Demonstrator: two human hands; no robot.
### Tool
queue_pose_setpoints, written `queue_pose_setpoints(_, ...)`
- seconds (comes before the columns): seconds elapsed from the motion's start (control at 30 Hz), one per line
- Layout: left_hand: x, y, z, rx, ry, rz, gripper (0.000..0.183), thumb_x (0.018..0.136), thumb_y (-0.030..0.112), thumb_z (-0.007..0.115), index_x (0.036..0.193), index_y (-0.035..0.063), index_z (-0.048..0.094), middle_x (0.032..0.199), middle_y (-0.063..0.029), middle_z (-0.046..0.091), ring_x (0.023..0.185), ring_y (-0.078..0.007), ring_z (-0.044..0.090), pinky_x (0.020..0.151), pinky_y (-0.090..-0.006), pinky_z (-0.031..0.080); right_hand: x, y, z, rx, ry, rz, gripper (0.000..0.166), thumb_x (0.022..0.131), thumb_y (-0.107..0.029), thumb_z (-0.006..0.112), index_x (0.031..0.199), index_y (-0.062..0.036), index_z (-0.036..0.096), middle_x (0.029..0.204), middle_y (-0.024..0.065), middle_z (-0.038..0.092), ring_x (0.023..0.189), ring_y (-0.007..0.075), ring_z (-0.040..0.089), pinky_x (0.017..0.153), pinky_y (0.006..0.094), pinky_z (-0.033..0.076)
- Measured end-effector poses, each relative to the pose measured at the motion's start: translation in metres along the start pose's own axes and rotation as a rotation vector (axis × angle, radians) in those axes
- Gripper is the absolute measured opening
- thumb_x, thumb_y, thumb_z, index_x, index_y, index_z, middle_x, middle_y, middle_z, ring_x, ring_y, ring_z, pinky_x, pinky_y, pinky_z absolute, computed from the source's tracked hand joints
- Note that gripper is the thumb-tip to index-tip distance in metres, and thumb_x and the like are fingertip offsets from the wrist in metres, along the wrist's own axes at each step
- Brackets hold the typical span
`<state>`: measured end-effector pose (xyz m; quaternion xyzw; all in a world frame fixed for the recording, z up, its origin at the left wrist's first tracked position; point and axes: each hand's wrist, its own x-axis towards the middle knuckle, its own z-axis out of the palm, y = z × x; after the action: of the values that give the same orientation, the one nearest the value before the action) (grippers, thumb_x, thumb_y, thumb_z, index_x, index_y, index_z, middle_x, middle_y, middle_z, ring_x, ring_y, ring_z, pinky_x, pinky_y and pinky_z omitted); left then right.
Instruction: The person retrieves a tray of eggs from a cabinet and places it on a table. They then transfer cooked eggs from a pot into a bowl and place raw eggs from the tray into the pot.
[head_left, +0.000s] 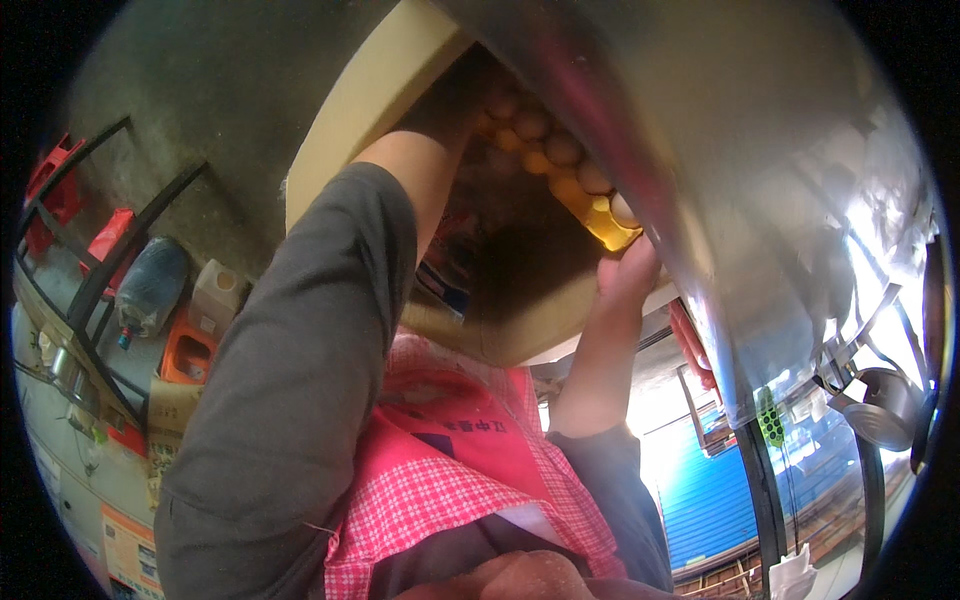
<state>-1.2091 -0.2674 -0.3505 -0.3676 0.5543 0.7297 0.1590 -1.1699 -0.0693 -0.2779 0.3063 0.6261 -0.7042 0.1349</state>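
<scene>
A yellow egg tray (574, 199) with several brown eggs (562, 148) in it is inside a deep cream-coloured box (337, 112). My right hand (630, 270) grips the near corner of the tray, its fingers partly hidden by the tray and the metal edge. My left arm (405, 169) reaches into the box towards the tray's far end. The left hand is lost in shadow there, and its grip cannot be made out. Lower in the box, beside my left forearm, lies a dark printed packet (446, 289).
A shiny metal surface (750, 150) overhangs the box's right side. To the left are a black metal frame (139, 232), a large blue water bottle (154, 281), a whitish plastic jug (217, 292) and an orange container (186, 352). Metal pots (881, 405) hang at the far right.
</scene>
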Motion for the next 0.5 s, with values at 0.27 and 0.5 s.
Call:
queue_pose_setpoints(0.27,-0.001,0.000,-0.007,0.053,0.029,0.047,0.045,0.091,0.038,0.058,0.114,0.0004,0.058,0.108,-0.0174,0.065,0.099,-0.0328,0.062,0.087,-0.0381,0.048,-0.008,-0.001,-0.002,-0.148,0.207,0.099,0.035,0.084,-0.003,0.059,0.118,0.0001,0.055,0.113,0.0076,0.057,0.106,0.0195,0.057,0.091,0.0319,0.048)
queue_pose_setpoints(0.5,-0.021,0.004,-0.009,0.160,0.103,0.099,0.044,0.091,0.039,0.058,0.113,0.0002,0.059,0.109,-0.0169,0.065,0.099,-0.0326,0.062,0.087,-0.0378,0.048,-0.021,-0.005,-0.030,-0.233,0.102,0.019,0.045,0.081,-0.005,0.057,0.125,0.0022,0.050,0.120,0.0110,0.055,0.111,0.0221,0.055,0.094,0.0336,0.047)
